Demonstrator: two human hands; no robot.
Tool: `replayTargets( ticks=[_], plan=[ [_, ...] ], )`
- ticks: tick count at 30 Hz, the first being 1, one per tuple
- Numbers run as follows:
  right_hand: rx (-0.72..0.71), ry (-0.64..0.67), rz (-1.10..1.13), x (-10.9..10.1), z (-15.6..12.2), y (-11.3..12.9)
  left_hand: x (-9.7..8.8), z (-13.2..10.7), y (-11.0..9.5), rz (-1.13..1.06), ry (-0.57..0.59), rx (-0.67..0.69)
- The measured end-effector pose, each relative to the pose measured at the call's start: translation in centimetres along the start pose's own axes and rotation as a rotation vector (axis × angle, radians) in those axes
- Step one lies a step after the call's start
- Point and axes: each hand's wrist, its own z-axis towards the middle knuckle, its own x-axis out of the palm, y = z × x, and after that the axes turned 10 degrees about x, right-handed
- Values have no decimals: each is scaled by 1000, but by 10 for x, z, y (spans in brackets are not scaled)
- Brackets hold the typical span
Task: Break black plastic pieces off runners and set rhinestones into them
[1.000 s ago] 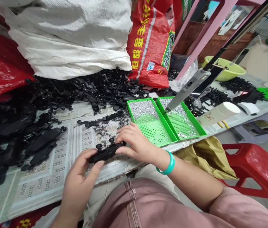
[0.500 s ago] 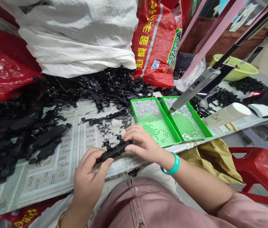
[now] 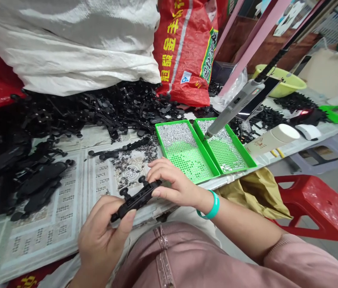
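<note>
Centrally, the left hand (image 3: pixel 104 228) and right hand (image 3: pixel 171 184) gripped opposite ends of a black part (image 3: pixel 139 197), fingers and thumbs closed on it, near the table (image 3: pixel 67 208) edge. Beyond lay heaped black pieces (image 3: pixel 112 108); a grey screwdriver (image 3: pixel 231 109) slanted over the farther-right of two green trays (image 3: pixel 224 151).

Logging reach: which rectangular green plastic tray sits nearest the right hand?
The leftmost green tray, beside the bare right hand; the adjoining tray and distant tray sit farther right.
</note>
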Motion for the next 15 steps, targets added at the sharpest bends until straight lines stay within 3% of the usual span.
replayTargets(
  ticks=[10,12,15],
  plan=[
    [51,21,9,0,-1,-2,-2,5,-1,99,41,51],
    [59,56,7,-2,1,1,-1,3,-1,43,38,-32],
    [84,155,-29,-3,3,6,2,-1,2,-147,36,-269]
  ],
)
